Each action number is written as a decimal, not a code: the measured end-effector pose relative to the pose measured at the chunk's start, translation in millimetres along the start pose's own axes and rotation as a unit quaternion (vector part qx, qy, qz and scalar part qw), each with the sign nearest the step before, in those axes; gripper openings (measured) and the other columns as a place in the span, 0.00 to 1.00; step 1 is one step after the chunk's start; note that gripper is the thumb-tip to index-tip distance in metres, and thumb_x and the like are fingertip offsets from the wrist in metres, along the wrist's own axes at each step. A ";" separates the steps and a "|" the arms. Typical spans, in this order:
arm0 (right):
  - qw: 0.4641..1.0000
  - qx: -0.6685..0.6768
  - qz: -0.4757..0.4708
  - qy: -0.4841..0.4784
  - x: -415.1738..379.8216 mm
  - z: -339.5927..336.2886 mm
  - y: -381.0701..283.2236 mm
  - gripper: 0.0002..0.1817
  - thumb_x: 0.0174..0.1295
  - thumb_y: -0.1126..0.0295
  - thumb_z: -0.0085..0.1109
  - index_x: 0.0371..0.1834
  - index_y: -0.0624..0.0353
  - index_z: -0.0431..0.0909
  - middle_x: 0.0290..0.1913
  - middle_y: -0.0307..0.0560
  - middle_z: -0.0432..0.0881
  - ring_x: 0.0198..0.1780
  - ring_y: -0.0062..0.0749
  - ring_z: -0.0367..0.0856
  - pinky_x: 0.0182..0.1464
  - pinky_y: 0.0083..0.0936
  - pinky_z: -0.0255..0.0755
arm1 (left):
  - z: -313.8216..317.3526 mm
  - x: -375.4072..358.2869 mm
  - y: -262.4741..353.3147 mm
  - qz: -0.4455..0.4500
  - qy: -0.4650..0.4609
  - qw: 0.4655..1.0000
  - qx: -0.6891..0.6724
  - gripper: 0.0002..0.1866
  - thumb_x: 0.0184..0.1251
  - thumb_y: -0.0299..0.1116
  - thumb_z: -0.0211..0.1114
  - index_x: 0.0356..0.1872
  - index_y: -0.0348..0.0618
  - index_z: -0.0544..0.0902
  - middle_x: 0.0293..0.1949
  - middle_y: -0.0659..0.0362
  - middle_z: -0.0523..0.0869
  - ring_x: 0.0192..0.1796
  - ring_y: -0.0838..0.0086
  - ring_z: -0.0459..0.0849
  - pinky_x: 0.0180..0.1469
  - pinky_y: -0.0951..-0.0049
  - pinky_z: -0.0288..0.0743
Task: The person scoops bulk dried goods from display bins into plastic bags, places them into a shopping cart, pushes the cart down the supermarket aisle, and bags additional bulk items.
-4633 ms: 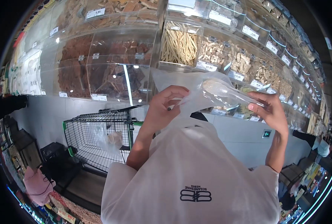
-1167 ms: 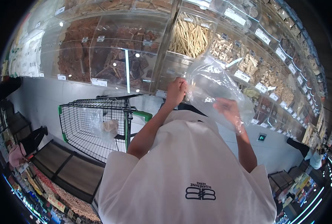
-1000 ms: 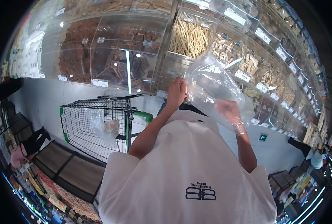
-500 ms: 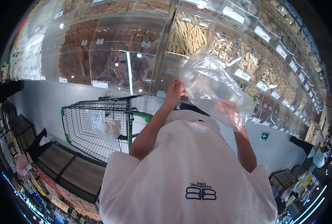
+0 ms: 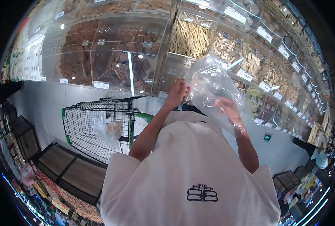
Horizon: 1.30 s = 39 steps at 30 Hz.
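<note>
A clear plastic bag (image 5: 216, 81) is held up in front of the shelf bins, above the white shirt (image 5: 190, 162). Its left edge is pinched by the left hand (image 5: 177, 92), whose fingers are curled closed. The right hand (image 5: 227, 108) is seen through the plastic, with its fingers partly open and loosely bent; whether any of the film is gripped by them cannot be told. Plastic is also seen over the right wrist. Beyond the bag, pale sticks (image 5: 192, 37) are held in a clear bin, and dark brown chunks (image 5: 128, 66) in a wider bin to the left. Below those chunks, a wire cart (image 5: 94, 145) is seen on the floor, with a clear bag and a light brown item (image 5: 114, 129) inside it. A green floor sign (image 5: 266, 137) is seen to the right of the right forearm.
</note>
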State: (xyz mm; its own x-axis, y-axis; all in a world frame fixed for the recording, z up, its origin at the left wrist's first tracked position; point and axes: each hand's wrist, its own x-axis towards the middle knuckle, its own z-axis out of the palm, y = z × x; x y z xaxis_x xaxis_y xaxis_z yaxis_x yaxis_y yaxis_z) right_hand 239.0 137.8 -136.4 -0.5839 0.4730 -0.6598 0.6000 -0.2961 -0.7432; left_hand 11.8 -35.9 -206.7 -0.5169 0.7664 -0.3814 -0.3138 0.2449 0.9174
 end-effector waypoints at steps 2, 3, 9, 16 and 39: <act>1.000 -0.004 0.002 0.003 1.1 -0.4 -0.5 0.29 0.62 0.55 0.70 0.60 0.63 0.80 0.38 0.41 0.89 0.28 0.20 0.79 0.32 0.19 0.69 | -0.3 -0.2 0.2 0.003 0.005 1.000 -0.009 0.13 0.80 0.38 0.54 0.51 0.37 0.73 0.45 0.55 0.83 0.45 0.73 0.86 0.47 0.70 0.82; 1.000 -0.006 0.004 0.005 0.0 1.3 -4.2 0.30 0.62 0.54 0.70 0.61 0.63 0.80 0.38 0.42 0.89 0.28 0.21 0.79 0.31 0.19 0.70 | -0.8 -0.5 -2.1 0.003 0.009 1.000 -0.016 0.13 0.80 0.37 0.53 0.51 0.37 0.73 0.44 0.55 0.83 0.45 0.73 0.86 0.47 0.71 0.83; 0.996 0.036 0.038 0.073 -13.0 -7.2 -2.1 0.29 0.60 0.58 0.69 0.61 0.64 0.79 0.39 0.46 0.88 0.29 0.24 0.80 0.31 0.22 0.71 | -4.7 1.1 -5.4 -0.064 0.084 0.984 -0.145 0.11 0.82 0.36 0.50 0.52 0.39 0.72 0.43 0.57 0.82 0.42 0.75 0.85 0.41 0.73 0.84; 0.983 0.141 -0.026 0.112 -34.1 -28.4 11.0 0.26 0.60 0.64 0.71 0.58 0.67 0.80 0.38 0.50 0.88 0.27 0.26 0.82 0.27 0.22 0.75 | -7.2 -2.3 -10.7 -0.047 0.098 0.988 -0.109 0.10 0.80 0.37 0.54 0.52 0.43 0.73 0.42 0.58 0.80 0.41 0.74 0.84 0.39 0.73 0.84; 0.997 0.051 0.028 0.042 -5.6 0.5 17.0 0.31 0.60 0.49 0.67 0.59 0.63 0.79 0.48 0.46 0.87 0.38 0.26 0.83 0.35 0.23 0.76 | -3.7 2.5 12.5 -0.112 -0.006 0.986 -0.121 0.16 0.72 0.30 0.61 0.58 0.40 0.79 0.50 0.60 0.87 0.47 0.76 0.85 0.47 0.74 0.79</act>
State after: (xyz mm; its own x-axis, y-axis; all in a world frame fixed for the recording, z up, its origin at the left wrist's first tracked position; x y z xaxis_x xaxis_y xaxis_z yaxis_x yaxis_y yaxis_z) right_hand 252.2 129.7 -145.4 -0.4999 0.5202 -0.6924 0.5689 -0.4056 -0.7154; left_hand 3.6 -33.1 -196.6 -0.4035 0.7168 -0.5687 -0.6002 0.2618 0.7558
